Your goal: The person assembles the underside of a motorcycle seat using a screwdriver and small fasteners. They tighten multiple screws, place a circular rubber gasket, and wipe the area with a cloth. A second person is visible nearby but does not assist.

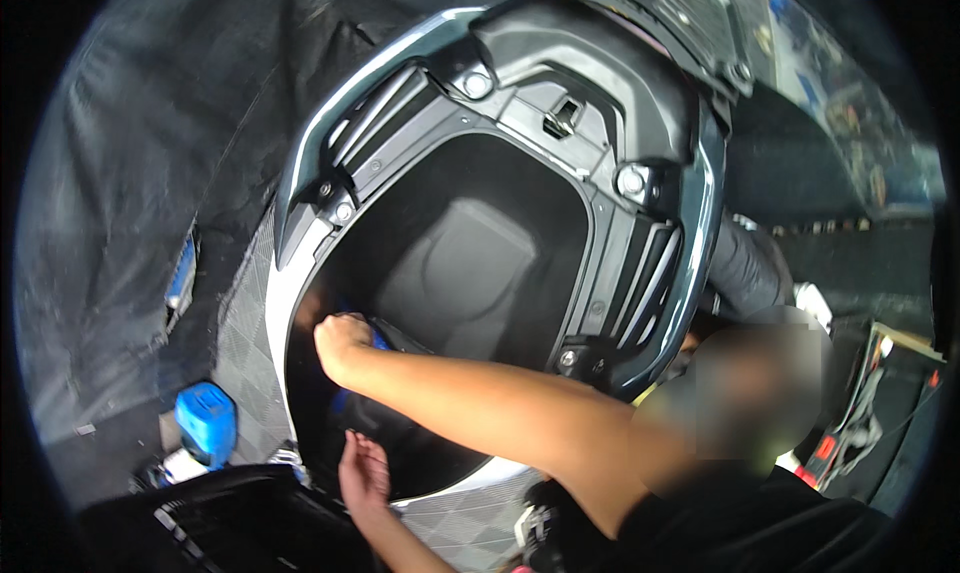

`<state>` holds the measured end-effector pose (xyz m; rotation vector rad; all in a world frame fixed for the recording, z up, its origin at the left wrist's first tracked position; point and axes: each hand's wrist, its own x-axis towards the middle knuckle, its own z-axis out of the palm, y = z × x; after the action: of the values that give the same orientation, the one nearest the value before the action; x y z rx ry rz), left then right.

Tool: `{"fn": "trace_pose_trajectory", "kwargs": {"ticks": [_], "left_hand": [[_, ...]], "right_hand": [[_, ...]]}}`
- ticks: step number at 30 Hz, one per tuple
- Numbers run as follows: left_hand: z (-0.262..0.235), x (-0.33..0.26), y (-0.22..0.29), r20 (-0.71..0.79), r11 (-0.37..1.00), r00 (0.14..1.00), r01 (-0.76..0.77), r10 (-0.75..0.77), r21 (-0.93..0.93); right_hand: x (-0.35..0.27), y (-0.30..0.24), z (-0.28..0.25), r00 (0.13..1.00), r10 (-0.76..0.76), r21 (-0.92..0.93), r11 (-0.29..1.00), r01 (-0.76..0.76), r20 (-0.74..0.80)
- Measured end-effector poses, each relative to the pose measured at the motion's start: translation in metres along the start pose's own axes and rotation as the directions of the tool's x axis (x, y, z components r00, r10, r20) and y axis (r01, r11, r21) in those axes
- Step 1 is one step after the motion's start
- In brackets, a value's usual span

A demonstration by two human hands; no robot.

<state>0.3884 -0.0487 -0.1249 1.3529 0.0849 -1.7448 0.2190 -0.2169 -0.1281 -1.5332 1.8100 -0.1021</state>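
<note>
From here I read the storage compartment as smooth, matt black plastic, flanked by glossy dark trim. The bolt gleams like metal. I make out a shiny blue plastic jug, a rough-patterned floor mat and creased, dull black sheeting.

Hands, forearms bare; sleeve black, apparently short.

Deep shadow, sharp glare, fisheye-bent edges.
Above the lower fingers, the compartment sinks into shadow; farther up and right, white glare streaks the glossy rail; well to their right, a head is blurred out.
</note>
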Motion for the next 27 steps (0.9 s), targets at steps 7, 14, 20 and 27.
{"fn": "trace_pose_trajectory", "kwargs": {"ticks": [7,14,20,27], "left_hand": [[-0.011,-0.034,-0.017,-0.172,0.978,0.978,-0.084,0.117,0.189],[-0.001,-0.026,-0.018,-0.232,0.944,0.959,-0.083,0.163,0.319],[0.039,-0.034,-0.034,-0.123,0.898,0.975,-0.116,0.184,0.424],[-0.009,-0.01,-0.003,-0.136,0.64,0.925,-0.136,0.356,0.756]], "right_hand": [[0.024,0.006,0.089,0.94,0.183,-0.024,0.983,-0.184,0.287],[0.028,0.007,0.115,0.918,0.391,0.004,0.92,-0.392,-0.058],[0.048,0.015,0.128,0.922,0.372,0.117,0.916,-0.383,0.111],[-0.012,0.023,-0.007,0.855,-0.471,0.15,0.849,0.506,-0.218]]}}
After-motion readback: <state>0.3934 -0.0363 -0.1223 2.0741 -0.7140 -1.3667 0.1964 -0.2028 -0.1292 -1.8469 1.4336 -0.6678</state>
